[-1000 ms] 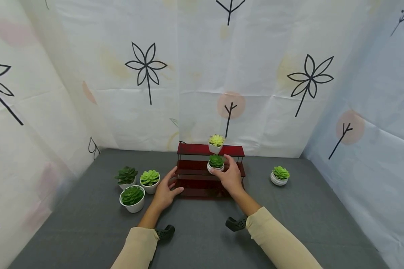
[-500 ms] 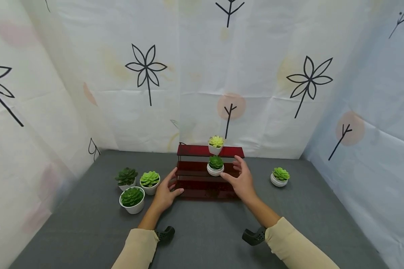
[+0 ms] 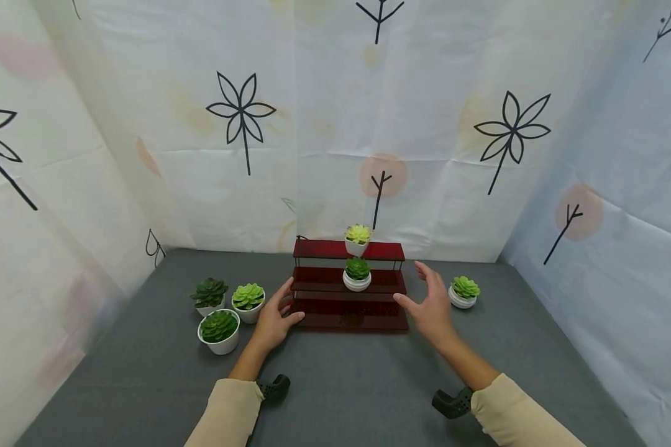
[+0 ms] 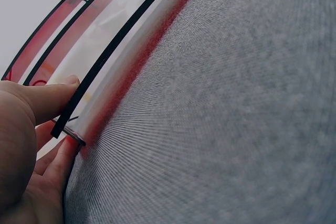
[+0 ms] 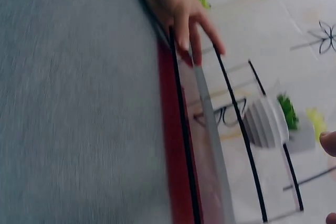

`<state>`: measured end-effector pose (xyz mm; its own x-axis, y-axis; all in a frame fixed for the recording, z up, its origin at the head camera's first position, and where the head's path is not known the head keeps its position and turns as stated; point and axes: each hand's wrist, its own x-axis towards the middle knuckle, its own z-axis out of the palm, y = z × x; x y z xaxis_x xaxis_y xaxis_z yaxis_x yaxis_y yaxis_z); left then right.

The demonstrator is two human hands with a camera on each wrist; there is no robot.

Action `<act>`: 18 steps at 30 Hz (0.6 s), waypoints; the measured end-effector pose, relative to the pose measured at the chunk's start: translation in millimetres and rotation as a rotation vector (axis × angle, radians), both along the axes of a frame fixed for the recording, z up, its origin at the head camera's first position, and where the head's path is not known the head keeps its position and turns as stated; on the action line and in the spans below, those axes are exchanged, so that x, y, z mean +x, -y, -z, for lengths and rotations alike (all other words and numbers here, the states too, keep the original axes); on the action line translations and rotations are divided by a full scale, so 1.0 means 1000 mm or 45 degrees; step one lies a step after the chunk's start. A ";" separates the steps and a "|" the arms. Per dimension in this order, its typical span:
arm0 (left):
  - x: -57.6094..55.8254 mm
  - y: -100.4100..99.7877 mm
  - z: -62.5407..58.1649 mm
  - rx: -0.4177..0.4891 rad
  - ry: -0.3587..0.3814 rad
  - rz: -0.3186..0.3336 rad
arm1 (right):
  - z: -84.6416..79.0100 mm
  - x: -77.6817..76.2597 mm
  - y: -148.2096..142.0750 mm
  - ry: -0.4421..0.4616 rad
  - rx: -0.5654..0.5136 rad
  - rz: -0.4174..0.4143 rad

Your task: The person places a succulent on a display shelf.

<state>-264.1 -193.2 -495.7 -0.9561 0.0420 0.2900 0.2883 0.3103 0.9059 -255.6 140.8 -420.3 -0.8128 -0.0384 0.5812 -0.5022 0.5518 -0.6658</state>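
Red shelf [image 3: 317,279] over there, dark green plant [image 3: 357,275] sitting on its middle step, left hand [image 3: 273,320] pinching the shelf's left end, right hand [image 3: 432,308] just off its right end, fingers pretty wide

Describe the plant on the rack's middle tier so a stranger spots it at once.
On the grey table, find the dark red three-tier rack. Alone on its middle tier sits a deep green succulent in a ribbed white pot. By contrast, the top-tier plant is pale yellow-green in a smoother pot.
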 end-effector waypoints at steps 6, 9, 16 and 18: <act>-0.001 0.000 0.001 -0.005 -0.003 0.002 | 0.008 -0.006 -0.024 -0.209 0.147 0.097; -0.002 0.000 0.001 -0.007 0.000 0.005 | 0.013 -0.010 -0.036 -0.342 0.230 0.137; -0.002 0.001 0.002 -0.001 0.006 0.004 | 0.022 -0.018 -0.060 -0.496 0.352 0.220; -0.002 0.001 0.002 -0.002 0.010 0.002 | 0.027 -0.020 -0.067 -0.468 0.341 0.251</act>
